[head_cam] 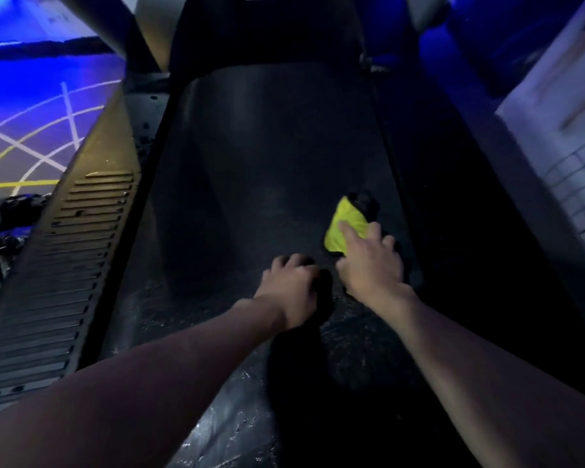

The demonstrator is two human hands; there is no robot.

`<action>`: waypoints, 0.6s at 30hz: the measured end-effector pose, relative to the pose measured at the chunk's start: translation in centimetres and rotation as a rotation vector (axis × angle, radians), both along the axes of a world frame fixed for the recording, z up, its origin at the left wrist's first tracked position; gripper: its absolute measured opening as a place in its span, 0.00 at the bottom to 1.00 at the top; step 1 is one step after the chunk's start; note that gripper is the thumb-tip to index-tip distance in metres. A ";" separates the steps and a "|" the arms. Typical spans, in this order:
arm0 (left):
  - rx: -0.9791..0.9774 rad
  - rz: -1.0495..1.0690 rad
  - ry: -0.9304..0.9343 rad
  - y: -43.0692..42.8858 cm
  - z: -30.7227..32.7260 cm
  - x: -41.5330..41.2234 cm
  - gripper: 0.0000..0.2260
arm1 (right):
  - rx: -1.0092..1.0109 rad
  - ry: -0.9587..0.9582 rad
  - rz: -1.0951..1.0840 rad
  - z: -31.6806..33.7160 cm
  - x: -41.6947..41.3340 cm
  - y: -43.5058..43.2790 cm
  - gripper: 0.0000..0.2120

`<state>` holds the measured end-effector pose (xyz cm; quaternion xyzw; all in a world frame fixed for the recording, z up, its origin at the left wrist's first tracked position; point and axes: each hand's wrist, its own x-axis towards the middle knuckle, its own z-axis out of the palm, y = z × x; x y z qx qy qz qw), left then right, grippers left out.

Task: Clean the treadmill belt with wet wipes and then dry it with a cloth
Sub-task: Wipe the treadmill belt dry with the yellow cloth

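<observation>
The dark treadmill belt runs away from me, with wet streaks shining on its near part. A bunched yellow cloth with a dark side lies on the belt's right half. My right hand rests over it, index finger laid along the yellow and the other fingers curled round its right edge. My left hand sits just to the left on the belt with its fingers curled under. A dark shape lies beneath it; whether that is cloth or shadow is unclear.
A ribbed side rail borders the belt on the left, and the motor hood rises at the far end. Crumpled black plastic lies on the blue-lit floor at the left. A white tiled wall stands at the right.
</observation>
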<state>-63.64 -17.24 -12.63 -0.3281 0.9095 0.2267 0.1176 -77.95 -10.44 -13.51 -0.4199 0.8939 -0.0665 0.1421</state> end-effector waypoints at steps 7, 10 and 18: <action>0.251 0.159 0.200 2.1 -0.3 -4.5 0.14 | -0.038 -0.097 -0.217 0.9 -2.8 5.1 0.32; 0.574 0.669 0.409 0.8 -0.2 -4.4 0.09 | -0.428 -0.597 -0.399 2.1 -2.3 5.4 0.34; 1.594 0.902 0.474 0.1 4.3 -1.0 0.22 | -0.529 -1.739 -0.564 4.5 2.2 5.0 0.20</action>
